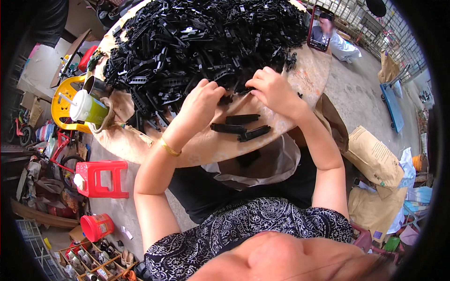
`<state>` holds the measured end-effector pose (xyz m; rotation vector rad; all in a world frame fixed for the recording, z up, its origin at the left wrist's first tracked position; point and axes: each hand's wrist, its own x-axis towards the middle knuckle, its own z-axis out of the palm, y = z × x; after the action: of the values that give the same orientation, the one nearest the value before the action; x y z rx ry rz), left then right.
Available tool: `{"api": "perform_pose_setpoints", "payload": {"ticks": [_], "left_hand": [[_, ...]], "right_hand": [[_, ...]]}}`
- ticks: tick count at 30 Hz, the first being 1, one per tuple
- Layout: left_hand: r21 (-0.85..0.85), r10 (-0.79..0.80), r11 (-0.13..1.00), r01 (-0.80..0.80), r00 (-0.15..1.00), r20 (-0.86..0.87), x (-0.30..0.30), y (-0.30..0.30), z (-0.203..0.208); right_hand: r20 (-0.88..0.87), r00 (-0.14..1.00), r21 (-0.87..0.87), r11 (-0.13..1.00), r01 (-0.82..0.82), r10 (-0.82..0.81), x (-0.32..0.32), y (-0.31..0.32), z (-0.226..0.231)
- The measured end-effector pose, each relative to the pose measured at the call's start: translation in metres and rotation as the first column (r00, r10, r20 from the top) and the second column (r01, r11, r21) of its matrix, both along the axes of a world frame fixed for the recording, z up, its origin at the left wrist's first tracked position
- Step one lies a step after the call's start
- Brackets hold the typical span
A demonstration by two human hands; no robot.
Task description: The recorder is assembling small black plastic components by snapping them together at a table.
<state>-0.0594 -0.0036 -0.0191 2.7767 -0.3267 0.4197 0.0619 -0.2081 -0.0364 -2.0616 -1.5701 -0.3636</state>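
Note:
A large heap of black plastic parts [197,47] covers most of a round table with a tan, patterned cover [206,152]. At the heap's near edge, my left hand [202,104] is closed, with a dark part showing at its fingertips. My right hand [273,91] pinches thumb against fingers to its right, also at a small black part. What lies inside each grip is mostly hidden. Between my forearms, close to the table's near edge, several long black clip-like parts [241,126] lie apart from the heap.
A phone [320,29] stands at the table's far right. On the left, a lidded cup with a straw [86,110] sits by a yellow chair [63,105]. An open sack [262,166] hangs below the near edge. Red stool [105,180] and bucket [97,227] stand left; paper sacks [375,159] lie right.

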Motion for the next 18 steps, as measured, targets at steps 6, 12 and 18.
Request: {"api": "perform_pose_setpoints", "payload": {"ticks": [6, 12, 18], "left_hand": [[-0.510, 0.259, 0.844, -0.168, 0.959, 0.112, 0.008, -0.004, 0.011], [-0.876, 0.174, 0.412, -0.250, 0.966, -0.193, 0.008, -0.002, 0.015], [-0.974, -0.108, 0.065, -0.217, 0.969, -0.223, 0.005, -0.013, 0.001]], "right_hand": [[-0.068, 0.998, 0.017, 1.000, 0.014, -0.012, -0.001, 0.001, 0.007], [-0.390, 0.917, 0.361, 0.930, 0.068, 0.084, -0.025, 0.013, 0.013], [-0.410, 0.907, 0.411, 0.907, 0.087, 0.099, -0.036, 0.026, 0.009]]}}
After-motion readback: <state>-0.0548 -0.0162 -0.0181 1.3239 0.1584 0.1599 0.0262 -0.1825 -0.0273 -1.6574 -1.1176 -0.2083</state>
